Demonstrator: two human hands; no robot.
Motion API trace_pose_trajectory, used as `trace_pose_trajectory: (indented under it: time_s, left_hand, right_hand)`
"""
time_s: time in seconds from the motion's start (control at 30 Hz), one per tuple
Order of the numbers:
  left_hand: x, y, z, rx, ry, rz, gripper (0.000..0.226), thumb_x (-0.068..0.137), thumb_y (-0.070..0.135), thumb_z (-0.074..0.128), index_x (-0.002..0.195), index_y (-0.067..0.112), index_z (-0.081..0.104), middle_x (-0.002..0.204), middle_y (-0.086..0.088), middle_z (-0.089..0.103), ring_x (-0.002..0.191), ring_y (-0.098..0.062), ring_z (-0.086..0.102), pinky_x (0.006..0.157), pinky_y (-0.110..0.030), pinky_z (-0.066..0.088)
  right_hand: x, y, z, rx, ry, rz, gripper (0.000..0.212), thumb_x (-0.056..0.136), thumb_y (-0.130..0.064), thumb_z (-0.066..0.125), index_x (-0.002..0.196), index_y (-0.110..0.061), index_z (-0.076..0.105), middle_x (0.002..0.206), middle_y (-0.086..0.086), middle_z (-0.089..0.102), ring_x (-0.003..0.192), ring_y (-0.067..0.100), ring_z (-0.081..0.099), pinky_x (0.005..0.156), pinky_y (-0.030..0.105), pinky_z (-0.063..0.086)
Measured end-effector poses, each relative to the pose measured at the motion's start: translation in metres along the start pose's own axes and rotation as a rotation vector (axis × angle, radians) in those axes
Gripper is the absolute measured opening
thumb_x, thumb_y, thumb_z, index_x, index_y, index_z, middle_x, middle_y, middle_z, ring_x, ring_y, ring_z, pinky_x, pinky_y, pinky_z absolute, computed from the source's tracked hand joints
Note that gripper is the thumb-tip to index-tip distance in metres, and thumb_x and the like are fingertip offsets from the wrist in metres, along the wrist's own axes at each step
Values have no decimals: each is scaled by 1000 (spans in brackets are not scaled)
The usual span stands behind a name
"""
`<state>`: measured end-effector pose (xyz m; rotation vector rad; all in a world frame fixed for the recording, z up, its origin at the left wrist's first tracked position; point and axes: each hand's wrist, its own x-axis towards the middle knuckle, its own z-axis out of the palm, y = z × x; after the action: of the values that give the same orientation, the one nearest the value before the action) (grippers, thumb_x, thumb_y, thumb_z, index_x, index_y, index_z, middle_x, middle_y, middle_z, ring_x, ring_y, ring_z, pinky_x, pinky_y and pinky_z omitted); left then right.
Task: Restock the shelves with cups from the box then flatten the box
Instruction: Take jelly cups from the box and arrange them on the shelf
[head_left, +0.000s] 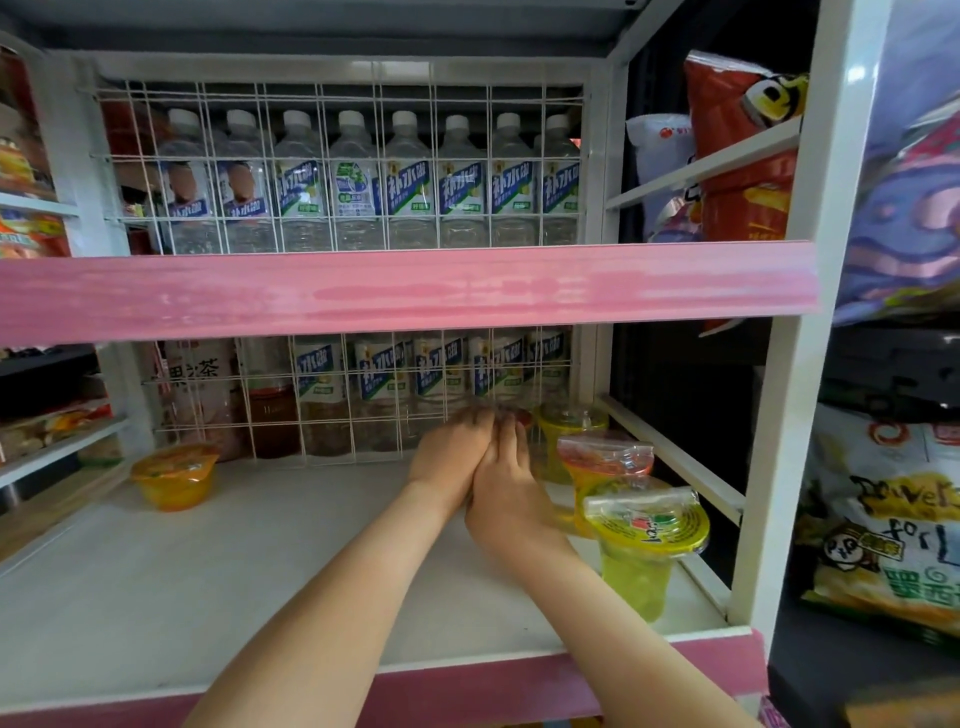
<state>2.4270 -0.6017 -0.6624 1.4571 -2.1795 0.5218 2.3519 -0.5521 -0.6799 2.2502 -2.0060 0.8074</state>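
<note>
Both hands lie pressed side by side deep on the lower shelf — left hand and right hand touch along their edges, fingers toward the back. The fingertips are blurred, so I cannot tell whether they hold anything; a small red top shows just past them.

Nearest to me is the pink front edge, and my forearms pass over it. A wide stretch of white board shows between my left arm and the orange cup, which stands alone at far left. On the right, a green cup stands close to the front, just beside my right forearm. Behind it stands a cup with a red lid, then a yellow cup — a row along the side rail. Above hangs the pink upper shelf edge. At the back a wire grid closes the shelf, with bottles behind it.
</note>
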Motion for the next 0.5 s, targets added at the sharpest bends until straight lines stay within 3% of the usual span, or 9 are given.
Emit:
trace_pose_trajectory:
  time_s: [0.27,0.5]
  left_hand:
    - [-5,-5,-6,29,-46,-5,34,102,26,34,131,12,42,131,-9,52,110,-29,58,82,-39,50]
    - [-3,0,-11,19,-83,-18,35,101,24,37,134,14,39,135,-9,49,110,-28,58,77,-39,49]
  right_hand:
    - [0,-8,-4,9,-75,10,91,90,-9,52,147,-7,-20,157,6,-18,145,22,-15,114,34,25]
    - [-3,-4,-11,16,-99,6,90,91,-11,52,148,-9,-17,157,6,-17,145,23,-13,113,35,24]
